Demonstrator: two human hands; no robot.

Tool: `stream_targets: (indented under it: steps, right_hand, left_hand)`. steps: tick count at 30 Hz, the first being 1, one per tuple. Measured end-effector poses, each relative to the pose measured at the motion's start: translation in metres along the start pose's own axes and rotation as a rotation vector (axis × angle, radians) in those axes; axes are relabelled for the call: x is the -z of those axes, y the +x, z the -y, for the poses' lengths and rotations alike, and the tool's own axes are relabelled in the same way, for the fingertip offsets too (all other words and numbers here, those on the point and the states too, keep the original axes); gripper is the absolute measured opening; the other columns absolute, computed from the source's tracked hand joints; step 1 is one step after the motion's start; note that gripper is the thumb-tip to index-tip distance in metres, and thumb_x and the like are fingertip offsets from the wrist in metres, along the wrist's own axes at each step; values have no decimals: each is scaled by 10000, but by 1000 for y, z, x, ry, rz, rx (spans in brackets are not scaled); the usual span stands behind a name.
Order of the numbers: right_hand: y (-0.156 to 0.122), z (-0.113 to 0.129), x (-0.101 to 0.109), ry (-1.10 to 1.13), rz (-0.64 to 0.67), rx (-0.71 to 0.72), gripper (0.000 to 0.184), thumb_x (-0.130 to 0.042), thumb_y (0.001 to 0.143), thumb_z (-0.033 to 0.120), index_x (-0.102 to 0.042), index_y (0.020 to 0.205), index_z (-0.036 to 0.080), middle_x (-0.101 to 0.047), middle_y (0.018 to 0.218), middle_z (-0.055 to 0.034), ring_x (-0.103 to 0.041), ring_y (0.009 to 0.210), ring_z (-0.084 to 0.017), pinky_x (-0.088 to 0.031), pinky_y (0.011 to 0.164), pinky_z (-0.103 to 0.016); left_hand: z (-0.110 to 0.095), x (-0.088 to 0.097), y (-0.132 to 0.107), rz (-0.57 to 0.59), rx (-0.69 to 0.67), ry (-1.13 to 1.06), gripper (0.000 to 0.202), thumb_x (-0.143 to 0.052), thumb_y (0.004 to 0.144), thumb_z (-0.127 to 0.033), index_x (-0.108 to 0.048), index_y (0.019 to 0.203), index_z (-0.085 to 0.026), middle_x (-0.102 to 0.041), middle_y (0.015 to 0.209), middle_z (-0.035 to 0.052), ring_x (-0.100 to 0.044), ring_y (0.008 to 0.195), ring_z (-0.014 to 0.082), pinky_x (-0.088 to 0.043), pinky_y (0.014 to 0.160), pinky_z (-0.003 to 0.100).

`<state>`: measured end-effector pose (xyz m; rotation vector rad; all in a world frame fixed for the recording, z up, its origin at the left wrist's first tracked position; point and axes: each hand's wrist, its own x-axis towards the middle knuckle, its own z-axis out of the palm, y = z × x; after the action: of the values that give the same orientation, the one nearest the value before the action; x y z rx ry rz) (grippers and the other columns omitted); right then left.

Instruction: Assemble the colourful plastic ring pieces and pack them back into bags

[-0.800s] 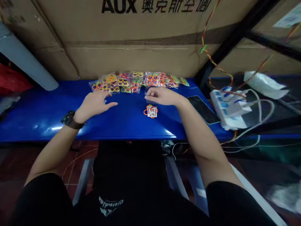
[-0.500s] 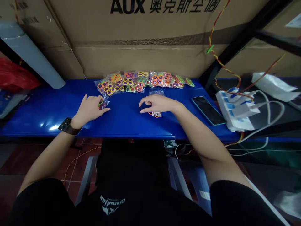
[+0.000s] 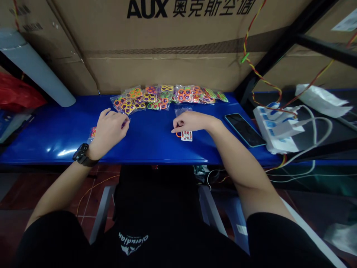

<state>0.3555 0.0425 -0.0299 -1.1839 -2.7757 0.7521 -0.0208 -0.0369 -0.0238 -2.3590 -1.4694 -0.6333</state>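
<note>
My left hand (image 3: 109, 130) rests on the blue table (image 3: 150, 149), its fingertips pinching a small plastic packet (image 3: 124, 124) that is mostly hidden. Just beyond its wrist side lies a packet with red print (image 3: 93, 132). My right hand (image 3: 192, 122) hovers with its fingers nearly touching an orange ring (image 3: 178, 134) and a white printed card (image 3: 186, 136). It holds nothing I can see. A clear plastic bag (image 3: 183, 110) lies just beyond it. Along the far table edge runs a row of plastic bags of colourful rings (image 3: 167, 96).
A smartphone (image 3: 244, 130) lies right of my right hand. Farther right stand a white power strip (image 3: 275, 130) with cables and a white paper bag (image 3: 320, 100). Large cardboard boxes (image 3: 156, 63) stand behind the table, and a red bag (image 3: 16, 93) sits far left.
My right hand has drawn slightly rightward, uncovering more of the white card. My left hand has shifted slightly toward me, and a red-printed packet now shows beside it.
</note>
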Motion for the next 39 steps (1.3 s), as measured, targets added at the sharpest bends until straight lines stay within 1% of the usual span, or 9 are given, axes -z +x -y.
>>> stream_targets:
  steps: [5, 8, 17, 21, 26, 29, 32, 36, 39]
  right_hand:
    - [3, -15, 0, 83, -274, 16, 437, -660, 1001, 649, -765, 929, 231, -734, 823, -38, -602, 727, -192, -449, 749, -376]
    - [4, -28, 2, 59, -413, -16, 333, -625, 1038, 527, -777, 1037, 231, -821, 985, -88, -693, 838, -235, -513, 846, -409]
    - [15, -41, -7, 59, -296, -116, 358, -478, 1124, 488, -669, 952, 238, -833, 1021, -140, -723, 877, -264, -548, 879, -429]
    - [14, -43, -6, 86, -211, -124, 410, -443, 1136, 511, -681, 941, 240, -829, 1042, -136, -746, 951, -276, -548, 943, -433]
    - [9, -38, -1, 145, -223, -96, 454, -486, 1129, 581, -708, 944, 231, -798, 964, -116, -696, 860, -248, -540, 891, -430]
    - [10, -25, -1, 358, -339, -65, 547, -486, 1128, 738, -708, 1033, 248, -787, 940, -89, -684, 821, -227, -562, 835, -414]
    - [11, -10, -4, 652, -322, -96, 591, -586, 1068, 829, -734, 1207, 273, -806, 1001, -80, -730, 852, -229, -607, 787, -393]
    - [6, 2, -3, 865, -173, -53, 614, -868, 933, 679, -765, 1399, 293, -845, 1191, -77, -758, 962, -230, -643, 819, -368]
    - [1, 4, 1, 937, -232, -22, 776, -938, 867, 577, -706, 1549, 285, -847, 1237, -73, -746, 949, -213, -636, 810, -354]
  left_hand:
    - [-17, -2, 14, -227, -100, -46, 254, -637, 1154, -392, -830, 1082, -243, -893, 995, 81, -819, 920, 260, -610, 914, 419]
    - [-27, -13, 32, -301, -241, -70, 251, -606, 1190, -356, -824, 1170, -233, -909, 1099, 71, -842, 975, 221, -614, 846, 347]
    - [-44, -74, 87, -70, -742, 12, 360, -457, 1193, -116, -735, 1402, -209, -867, 1340, 96, -792, 1070, 199, -606, 829, 316]
    - [-46, -90, 81, -48, -747, -35, 371, -445, 1189, -110, -727, 1411, -205, -860, 1387, 97, -779, 1019, 195, -586, 754, 307]
    - [-41, -84, 73, -1, -634, -211, 430, -378, 1229, -250, -770, 1403, -278, -864, 1436, 83, -826, 1091, 218, -662, 872, 374]
    - [-42, -77, 72, 57, -595, -312, 387, -450, 1216, -318, -816, 1341, -318, -866, 1451, 78, -854, 1148, 254, -717, 923, 458]
    - [-50, -75, 70, 116, -628, -385, 292, -569, 1170, -329, -853, 1237, -341, -888, 1394, 64, -868, 1224, 282, -752, 955, 502]
    - [-57, -78, 68, 142, -660, -535, 217, -650, 1135, -299, -863, 1151, -336, -896, 1364, 59, -852, 1331, 298, -746, 1093, 532]
    - [-51, -79, 69, 77, -625, -609, 195, -667, 1138, -300, -850, 1201, -325, -870, 1440, 60, -780, 1471, 293, -651, 1265, 587]
